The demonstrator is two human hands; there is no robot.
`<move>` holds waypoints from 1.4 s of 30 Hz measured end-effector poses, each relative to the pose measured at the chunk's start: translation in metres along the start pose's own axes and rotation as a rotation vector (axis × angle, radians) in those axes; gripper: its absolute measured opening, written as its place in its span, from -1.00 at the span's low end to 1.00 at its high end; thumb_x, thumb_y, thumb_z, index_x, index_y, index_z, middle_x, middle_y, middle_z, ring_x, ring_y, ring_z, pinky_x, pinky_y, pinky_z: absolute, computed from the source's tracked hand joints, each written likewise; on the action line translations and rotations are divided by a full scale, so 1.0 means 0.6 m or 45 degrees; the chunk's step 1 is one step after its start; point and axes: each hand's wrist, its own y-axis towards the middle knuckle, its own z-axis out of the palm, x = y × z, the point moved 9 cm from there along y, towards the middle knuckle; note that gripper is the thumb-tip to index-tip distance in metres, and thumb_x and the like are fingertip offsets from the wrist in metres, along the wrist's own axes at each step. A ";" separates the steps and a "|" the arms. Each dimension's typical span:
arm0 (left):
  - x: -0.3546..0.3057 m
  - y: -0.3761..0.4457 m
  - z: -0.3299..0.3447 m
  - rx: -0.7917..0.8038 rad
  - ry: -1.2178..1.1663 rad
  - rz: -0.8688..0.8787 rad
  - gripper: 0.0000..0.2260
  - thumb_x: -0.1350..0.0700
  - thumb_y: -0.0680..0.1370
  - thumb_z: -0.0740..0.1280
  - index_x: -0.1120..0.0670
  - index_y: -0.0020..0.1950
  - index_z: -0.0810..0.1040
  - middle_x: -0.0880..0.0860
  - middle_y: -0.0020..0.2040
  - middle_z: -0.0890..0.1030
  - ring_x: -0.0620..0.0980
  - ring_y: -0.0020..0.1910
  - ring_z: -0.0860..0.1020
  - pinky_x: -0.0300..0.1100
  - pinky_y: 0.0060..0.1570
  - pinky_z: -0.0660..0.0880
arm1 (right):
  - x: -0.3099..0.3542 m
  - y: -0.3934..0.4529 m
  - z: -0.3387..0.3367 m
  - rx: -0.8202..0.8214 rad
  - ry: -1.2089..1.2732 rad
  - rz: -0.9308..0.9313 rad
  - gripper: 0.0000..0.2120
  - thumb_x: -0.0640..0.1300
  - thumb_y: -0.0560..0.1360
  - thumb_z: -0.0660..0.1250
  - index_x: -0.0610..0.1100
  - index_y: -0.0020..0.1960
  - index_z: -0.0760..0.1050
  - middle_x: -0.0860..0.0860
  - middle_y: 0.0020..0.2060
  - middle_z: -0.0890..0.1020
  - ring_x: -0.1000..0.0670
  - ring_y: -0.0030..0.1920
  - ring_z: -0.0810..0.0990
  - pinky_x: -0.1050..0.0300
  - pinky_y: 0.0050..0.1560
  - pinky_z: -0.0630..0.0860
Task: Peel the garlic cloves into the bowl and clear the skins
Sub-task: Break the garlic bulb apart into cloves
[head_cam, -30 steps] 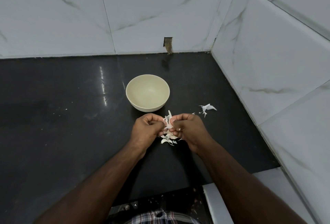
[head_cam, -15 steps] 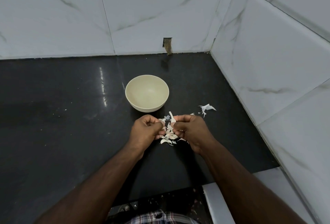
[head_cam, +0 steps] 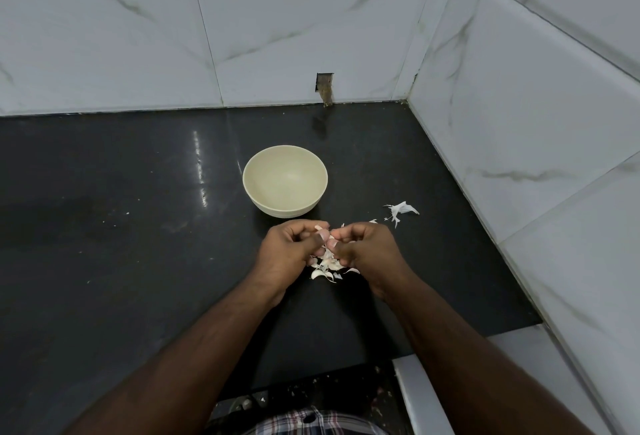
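Peeling is under way: you've got both hands w/ fingers curled, tips meeting over the skin pile. Your left hand [head_cam: 289, 251] and right hand [head_cam: 365, 251] pinch a garlic clove [head_cam: 320, 229] between them, just in front of the bowl [head_cam: 285, 181]. Only a sliver of clove shows past the thumbs, so can't tell how much skin is left on it.

What's changed vs. a sec ago: the long strip of skin that stuck up between your fingers is gone from view, and your hands have closed in tighter, thumbnails nearly touching. The pile of skins [head_cam: 327, 266] under your hands looks about the same, maybe a bit fuller. Judging by that, one more strip has come off and you're working the next bit, not finished w/ this clove yet.

Bowl looks empty, no cloves inside that I can see, so the task is early. A separate scrap of skin [head_cam: 401, 210] lies on the black counter [head_cam: 138, 261] to the right, well apart from the main pile; you'll need to gather that too when clearing. Skins are light & papery, prob. easy to scatter, so sweep gently.
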 end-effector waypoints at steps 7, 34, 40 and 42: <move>0.003 -0.006 -0.001 -0.009 -0.279 -0.115 -0.91 0.31 0.55 0.41 0.30 0.03 0.66 0.21 -0.17 0.71 -0.04 -0.27 0.68 -0.30 -0.29 0.59 | 0.000 -0.002 0.008 -0.028 0.074 -0.015 -0.93 -0.40 0.49 0.40 -0.36 -0.03 0.63 -0.10 -0.40 0.58 0.06 -0.44 0.45 0.22 -0.35 0.49; 0.001 -0.004 -0.004 -0.038 -0.276 -0.123 -0.94 0.31 0.56 0.40 0.20 -0.09 0.66 0.11 -0.25 0.69 -0.06 -0.28 0.65 -0.28 -0.29 0.58 | 0.011 0.006 0.009 0.013 -0.116 -0.012 -0.92 -0.45 0.47 0.34 -0.32 -0.13 0.55 -0.13 -0.34 0.55 0.13 -0.50 0.45 0.26 -0.43 0.43; 0.007 -0.003 -0.004 -0.061 -0.285 -0.130 -0.94 0.28 0.56 0.41 0.21 -0.02 0.68 0.09 -0.21 0.71 -0.10 -0.27 0.65 -0.30 -0.27 0.57 | 0.011 0.007 0.013 0.075 -0.068 -0.034 -0.98 -0.39 0.50 0.39 -0.32 -0.08 0.58 -0.08 -0.36 0.57 0.09 -0.44 0.48 0.24 -0.38 0.48; 0.010 -0.003 -0.004 -0.036 -0.298 -0.143 -0.92 0.25 0.57 0.41 0.21 0.01 0.69 0.11 -0.16 0.72 -0.11 -0.24 0.66 -0.30 -0.24 0.57 | 0.012 0.006 0.013 0.070 -0.124 -0.066 -0.90 -0.33 0.48 0.46 -0.34 -0.03 0.61 -0.06 -0.35 0.60 0.08 -0.44 0.48 0.24 -0.36 0.49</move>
